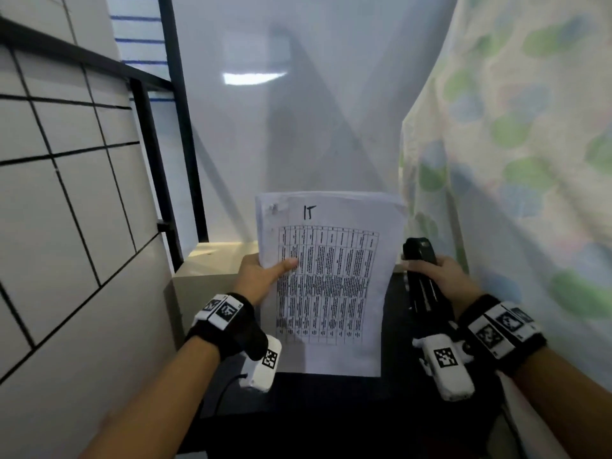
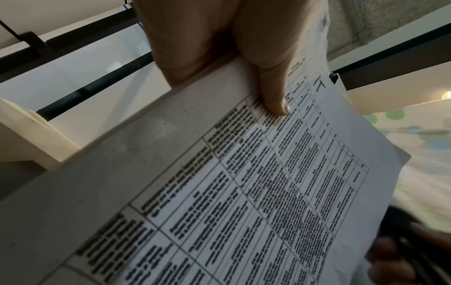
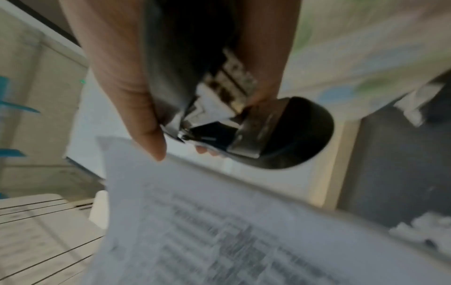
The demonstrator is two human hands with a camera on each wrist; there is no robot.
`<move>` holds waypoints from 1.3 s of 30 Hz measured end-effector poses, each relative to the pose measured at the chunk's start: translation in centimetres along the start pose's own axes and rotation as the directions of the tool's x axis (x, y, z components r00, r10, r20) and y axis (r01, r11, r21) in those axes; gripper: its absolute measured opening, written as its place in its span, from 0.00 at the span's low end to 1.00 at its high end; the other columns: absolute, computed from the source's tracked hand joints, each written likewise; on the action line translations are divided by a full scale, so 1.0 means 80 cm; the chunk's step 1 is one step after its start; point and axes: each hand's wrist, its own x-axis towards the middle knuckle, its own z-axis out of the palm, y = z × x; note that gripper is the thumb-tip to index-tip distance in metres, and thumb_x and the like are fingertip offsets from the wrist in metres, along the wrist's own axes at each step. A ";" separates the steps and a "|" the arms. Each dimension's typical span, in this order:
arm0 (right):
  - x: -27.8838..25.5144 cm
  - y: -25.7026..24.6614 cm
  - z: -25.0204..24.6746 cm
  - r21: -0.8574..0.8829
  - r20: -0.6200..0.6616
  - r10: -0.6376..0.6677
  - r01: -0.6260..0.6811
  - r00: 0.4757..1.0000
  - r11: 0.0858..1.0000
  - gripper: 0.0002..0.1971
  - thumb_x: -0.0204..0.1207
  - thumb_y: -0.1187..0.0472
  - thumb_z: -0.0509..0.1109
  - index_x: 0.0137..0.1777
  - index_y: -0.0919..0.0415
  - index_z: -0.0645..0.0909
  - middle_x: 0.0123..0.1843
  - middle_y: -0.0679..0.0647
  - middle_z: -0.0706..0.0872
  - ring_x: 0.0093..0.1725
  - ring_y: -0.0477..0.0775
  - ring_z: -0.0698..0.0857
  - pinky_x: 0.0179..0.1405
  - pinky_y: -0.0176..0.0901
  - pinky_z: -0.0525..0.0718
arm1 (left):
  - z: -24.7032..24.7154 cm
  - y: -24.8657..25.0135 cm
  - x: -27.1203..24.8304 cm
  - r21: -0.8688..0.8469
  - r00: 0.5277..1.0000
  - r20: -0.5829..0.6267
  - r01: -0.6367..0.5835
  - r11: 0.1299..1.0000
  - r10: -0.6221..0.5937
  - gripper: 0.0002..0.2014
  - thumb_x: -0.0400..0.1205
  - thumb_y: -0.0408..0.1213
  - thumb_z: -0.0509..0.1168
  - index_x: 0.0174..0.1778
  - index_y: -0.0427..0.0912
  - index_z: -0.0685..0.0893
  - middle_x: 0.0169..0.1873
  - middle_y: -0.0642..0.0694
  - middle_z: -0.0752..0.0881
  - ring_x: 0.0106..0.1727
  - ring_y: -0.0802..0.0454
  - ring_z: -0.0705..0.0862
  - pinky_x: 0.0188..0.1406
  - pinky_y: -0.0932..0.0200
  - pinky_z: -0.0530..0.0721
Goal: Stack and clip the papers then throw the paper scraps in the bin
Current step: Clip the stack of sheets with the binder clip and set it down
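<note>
A stack of white papers (image 1: 331, 279) with a printed table and a handwritten mark on top is held up in front of me. My left hand (image 1: 261, 276) grips its left edge, thumb (image 2: 275, 100) pressed on the top sheet (image 2: 244, 192). My right hand (image 1: 437, 276) holds a black stapler (image 1: 422, 276) just right of the stack, beside its right edge. In the right wrist view the stapler (image 3: 244, 119) shows its metal mouth above the papers (image 3: 219, 231), thumb and fingers wrapped round its body. White paper scraps (image 3: 424, 231) lie on the dark surface at the lower right.
A dark table (image 1: 324, 392) lies below the papers. A white tiled wall (image 1: 66, 226) with a black frame (image 1: 172, 127) stands at the left. A patterned curtain (image 1: 513, 160) hangs close on the right. A cream box (image 1: 212, 270) sits behind the left hand.
</note>
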 end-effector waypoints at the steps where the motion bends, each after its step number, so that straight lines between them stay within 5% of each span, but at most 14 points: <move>1: -0.002 -0.003 0.010 0.047 -0.013 -0.034 0.035 0.999 0.998 0.04 0.73 0.68 0.70 0.45 0.70 0.83 0.27 0.57 0.83 0.23 0.53 0.83 0.23 0.37 0.83 | 0.000 0.001 -0.001 -0.006 1.000 0.002 0.004 1.000 -0.004 0.05 0.74 0.40 0.73 0.37 0.49 0.82 0.34 0.54 0.83 0.39 0.60 0.82 0.36 0.70 0.77; 4: -0.007 -0.009 0.039 0.134 -0.123 -0.139 0.155 0.983 0.979 0.06 0.64 0.67 0.74 0.39 0.66 0.80 0.34 0.63 0.82 0.35 0.64 0.85 0.35 0.48 0.87 | -0.002 -0.001 0.000 -0.016 1.000 -0.003 0.020 1.000 -0.020 0.07 0.75 0.41 0.73 0.34 0.53 0.81 0.34 0.56 0.84 0.39 0.59 0.83 0.46 0.62 0.80; 6: -0.010 -0.010 0.050 0.175 -0.137 -0.193 0.216 0.971 0.961 0.23 0.56 0.64 0.74 0.54 0.65 0.82 0.46 0.67 0.85 0.46 0.68 0.85 0.49 0.61 0.86 | -0.005 -0.002 0.001 -0.006 1.000 0.002 0.017 1.000 -0.017 0.06 0.74 0.42 0.73 0.35 0.52 0.82 0.34 0.55 0.85 0.41 0.55 0.84 0.49 0.59 0.80; 9: -0.013 -0.008 0.057 0.218 -0.107 -0.262 0.280 0.959 0.935 0.30 0.64 0.77 0.70 0.69 0.62 0.76 0.54 0.66 0.84 0.51 0.66 0.84 0.54 0.62 0.84 | -0.008 -0.003 0.004 -0.014 1.000 -0.001 0.006 1.000 -0.006 0.07 0.75 0.41 0.73 0.34 0.51 0.82 0.33 0.55 0.85 0.39 0.57 0.84 0.46 0.60 0.80; 14: -0.020 -0.010 0.067 0.200 0.003 -0.312 0.305 0.950 0.931 0.23 0.68 0.90 0.58 0.52 0.65 0.75 0.32 0.39 0.91 0.39 0.27 0.87 0.36 0.19 0.81 | -0.010 -0.006 0.007 -0.018 1.000 -0.027 -0.004 1.000 0.004 0.06 0.75 0.41 0.72 0.36 0.49 0.81 0.33 0.55 0.84 0.37 0.60 0.82 0.35 0.68 0.78; 16: -0.019 -0.006 0.069 0.179 0.017 -0.310 0.302 0.951 0.936 0.26 0.66 0.91 0.59 0.56 0.63 0.73 0.35 0.37 0.91 0.40 0.22 0.85 0.35 0.15 0.79 | -0.011 -0.009 0.010 -0.023 0.998 -0.063 -0.001 1.000 -0.001 0.08 0.74 0.42 0.73 0.34 0.51 0.80 0.32 0.53 0.84 0.38 0.54 0.83 0.37 0.65 0.80; 18: -0.016 0.006 0.067 0.158 0.011 -0.277 0.272 0.961 0.949 0.30 0.66 0.90 0.61 0.64 0.62 0.71 0.42 0.43 0.89 0.42 0.28 0.87 0.38 0.20 0.81 | -0.014 -0.011 0.013 -0.017 0.995 -0.099 0.004 1.000 -0.006 0.08 0.74 0.42 0.73 0.33 0.50 0.81 0.31 0.52 0.84 0.39 0.49 0.84 0.36 0.64 0.80; 21: -0.011 0.025 0.069 0.102 0.017 -0.210 0.208 0.977 0.973 0.38 0.68 0.86 0.65 0.75 0.56 0.68 0.52 0.57 0.83 0.49 0.54 0.86 0.43 0.38 0.82 | -0.016 -0.009 0.013 0.008 0.991 -0.131 -0.010 1.000 0.011 0.09 0.74 0.43 0.73 0.31 0.49 0.81 0.30 0.51 0.84 0.36 0.50 0.82 0.32 0.65 0.78; 23: -0.008 0.032 0.075 0.078 0.030 -0.158 0.156 0.987 0.985 0.39 0.68 0.82 0.69 0.76 0.54 0.67 0.59 0.61 0.80 0.47 0.56 0.83 0.39 0.39 0.81 | -0.016 -0.006 0.012 0.003 0.993 -0.114 -0.025 1.000 0.025 0.09 0.75 0.42 0.73 0.31 0.49 0.81 0.30 0.51 0.84 0.35 0.52 0.82 0.31 0.65 0.78; 25: -0.002 0.030 0.080 0.074 0.062 -0.131 0.126 0.989 0.989 0.36 0.63 0.76 0.74 0.70 0.52 0.71 0.55 0.58 0.80 0.47 0.59 0.82 0.34 0.37 0.81 | -0.015 -0.002 0.008 -0.011 0.997 -0.066 -0.039 0.999 0.038 0.08 0.75 0.41 0.73 0.32 0.50 0.82 0.32 0.51 0.85 0.37 0.53 0.83 0.35 0.63 0.81; 28: 0.003 0.014 0.086 0.091 0.072 -0.161 0.154 0.984 0.984 0.17 0.56 0.78 0.74 0.43 0.63 0.79 0.36 0.57 0.82 0.35 0.59 0.80 0.27 0.40 0.81 | -0.015 0.002 0.002 -0.007 0.999 0.017 -0.049 0.999 0.049 0.04 0.74 0.41 0.74 0.36 0.50 0.85 0.37 0.48 0.89 0.45 0.47 0.88 0.50 0.53 0.86; 30: 0.003 0.000 0.087 0.150 0.090 -0.207 0.192 0.974 0.970 0.14 0.52 0.78 0.71 0.35 0.63 0.78 0.23 0.50 0.82 0.28 0.56 0.80 0.22 0.40 0.82 | -0.017 0.007 0.000 -0.028 0.997 0.025 -0.067 0.997 0.067 0.04 0.74 0.40 0.74 0.36 0.49 0.84 0.37 0.48 0.89 0.45 0.48 0.88 0.47 0.60 0.87; 33: -0.003 -0.014 0.088 0.192 0.078 -0.285 0.267 0.955 0.945 0.12 0.56 0.80 0.71 0.34 0.65 0.77 0.20 0.49 0.80 0.22 0.50 0.81 0.18 0.36 0.80 | -0.021 0.017 0.000 -0.082 0.994 -0.013 -0.107 0.991 0.106 0.05 0.75 0.38 0.73 0.36 0.49 0.83 0.36 0.49 0.87 0.42 0.52 0.86 0.38 0.69 0.83; 39: 0.000 0.016 0.089 0.103 0.022 -0.275 0.272 0.961 0.957 0.14 0.67 0.85 0.68 0.40 0.65 0.79 0.28 0.51 0.85 0.31 0.49 0.86 0.32 0.40 0.83 | -0.025 0.010 -0.017 -0.157 0.993 0.025 -0.107 0.982 0.112 0.09 0.73 0.35 0.74 0.41 0.54 0.84 0.38 0.58 0.88 0.42 0.63 0.86 0.35 0.74 0.83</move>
